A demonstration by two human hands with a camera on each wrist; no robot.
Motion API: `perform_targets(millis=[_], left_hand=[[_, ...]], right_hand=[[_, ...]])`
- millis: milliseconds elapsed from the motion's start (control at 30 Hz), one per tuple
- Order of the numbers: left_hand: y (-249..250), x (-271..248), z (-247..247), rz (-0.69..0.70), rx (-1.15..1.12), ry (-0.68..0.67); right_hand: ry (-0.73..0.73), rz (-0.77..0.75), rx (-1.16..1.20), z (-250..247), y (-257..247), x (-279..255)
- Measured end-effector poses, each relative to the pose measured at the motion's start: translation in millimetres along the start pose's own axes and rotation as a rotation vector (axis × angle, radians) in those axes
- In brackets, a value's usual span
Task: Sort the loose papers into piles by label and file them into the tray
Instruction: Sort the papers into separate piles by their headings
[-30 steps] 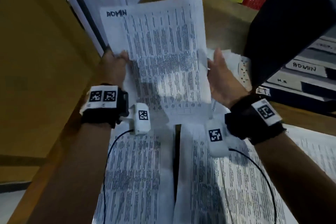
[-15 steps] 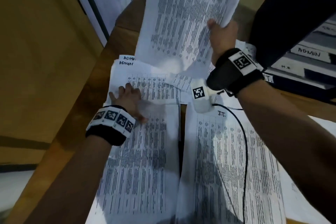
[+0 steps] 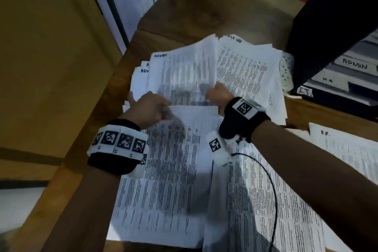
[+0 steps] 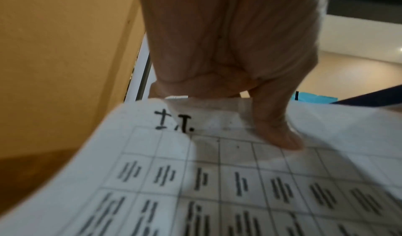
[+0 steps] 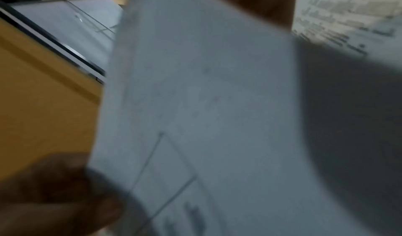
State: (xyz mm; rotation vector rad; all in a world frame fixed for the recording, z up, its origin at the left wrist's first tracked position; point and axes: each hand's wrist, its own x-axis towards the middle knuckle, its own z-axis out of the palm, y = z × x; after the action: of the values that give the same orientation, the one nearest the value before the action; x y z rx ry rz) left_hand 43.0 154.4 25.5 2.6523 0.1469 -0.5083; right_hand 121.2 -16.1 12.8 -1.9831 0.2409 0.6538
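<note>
My right hand [image 3: 218,94] grips the lower edge of a printed sheet labelled ADMIN [image 3: 184,71], blurred and held low over the ADMIN pile [image 3: 141,76] at the back left of the wooden table [image 3: 204,16]. In the right wrist view that sheet [image 5: 206,102] fills the frame. My left hand [image 3: 149,106] pinches the top edge of a sheet marked I.T. [image 4: 217,179]. The thumb [image 4: 278,133] lies on top, the fingers are hidden beneath, and the edge curls up. That I.T. sheet [image 3: 173,159] lies in front of me. The stacked tray [image 3: 347,80] stands at the right, its tiers labelled ADMIN, H.R. and I.T.
Another pile of printed pages [image 3: 245,71] lies behind my right hand. A further sheet [image 3: 255,200] lies under my right forearm, and one marked H.R. [image 3: 347,149] sits at the right. A dark panel [image 3: 327,16] rises above the tray. A yellow wall [image 3: 51,57] borders the table's left side.
My right hand swung the ADMIN sheet down from high in the air to just above the ADMIN pile. My left hand shifted from lying flat on the papers to pinching the I.T. sheet's top edge.
</note>
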Motion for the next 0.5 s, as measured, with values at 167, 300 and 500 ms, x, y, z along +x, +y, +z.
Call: perform_targets(millis=[167,300,500], left_hand=[[-9,9,27,-0.020,-0.158,0.019],[-9,13,40,-0.034,-0.101,0.017],[8,19,45,-0.108,0.114,-0.074]], right_hand=[[-0.162,0.188,-0.312,25,9,-7],[-0.310,0.240,0.060,31,17,-18],[-0.152,0.125,0.366,-4,19,-40]])
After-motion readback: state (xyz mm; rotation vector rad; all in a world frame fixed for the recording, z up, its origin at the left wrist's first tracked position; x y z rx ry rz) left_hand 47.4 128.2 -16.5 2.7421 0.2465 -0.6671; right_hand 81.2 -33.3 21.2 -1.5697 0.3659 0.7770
